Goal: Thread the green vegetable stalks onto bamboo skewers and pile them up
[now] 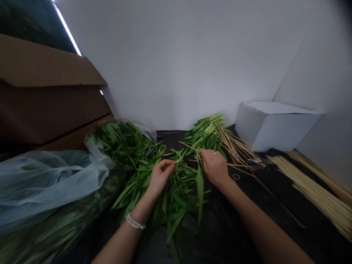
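My left hand (161,176), with a white beaded bracelet at the wrist, pinches a thin green leafy stem (179,159) between thumb and fingertips. Facing it, my right hand (214,167) is closed on a thin wooden skewer (189,147) that points up and to the left. A long green leaf (200,185) hangs just below the right fingertips. Loose leafy greens (178,198) lie under and between both hands. Behind the right hand rests a bundle of greens (206,128) with several skewers (232,145) fanning out to the right.
More greens (118,141) fill an opened clear plastic bag (93,146) at the left, near a cardboard box (49,110). A white box (269,126) stands at the back right. Long bundled sticks (313,187) lie at the right, and a small ring (235,176) nearby.
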